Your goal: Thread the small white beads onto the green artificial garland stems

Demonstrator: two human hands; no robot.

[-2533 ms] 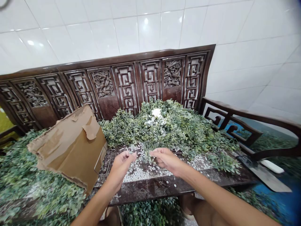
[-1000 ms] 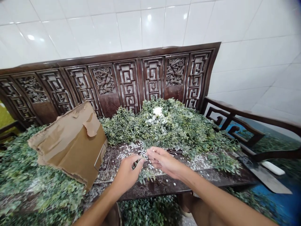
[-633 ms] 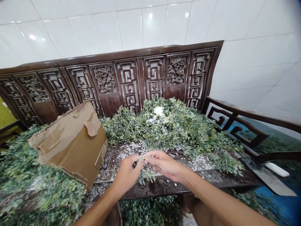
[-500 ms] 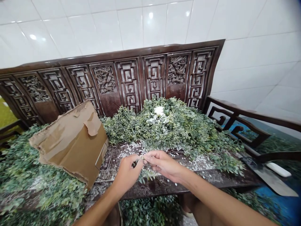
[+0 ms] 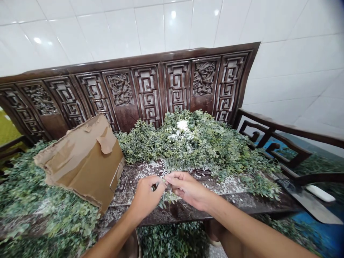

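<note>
My left hand (image 5: 148, 192) is closed in a pinch on a leafy green sprig (image 5: 170, 198), whose leaves hang below the fingers over the bench's front edge. Fingertips of my right hand (image 5: 188, 187) meet those of the left and pinch the end of the same sprig; a tiny pale-green bit shows between them. Many small white discs (image 5: 232, 185) lie scattered on the dark wooden bench seat (image 5: 212, 208) around both hands. Behind the hands rises a heap of green artificial foliage (image 5: 215, 143), with a clump of white discs (image 5: 183, 125) on top.
A torn cardboard piece (image 5: 88, 161) leans at the left beside a bent wire (image 5: 115, 177) and more foliage (image 5: 64, 222). The carved bench back (image 5: 150, 93) stands behind. A cleaver-like flat blade (image 5: 311, 204) and a white case (image 5: 320, 192) lie right, by the armrest (image 5: 290, 132).
My hands stay together in nearly the same place. The fingertips have shifted slightly on the sprig, and the view has moved a little.
</note>
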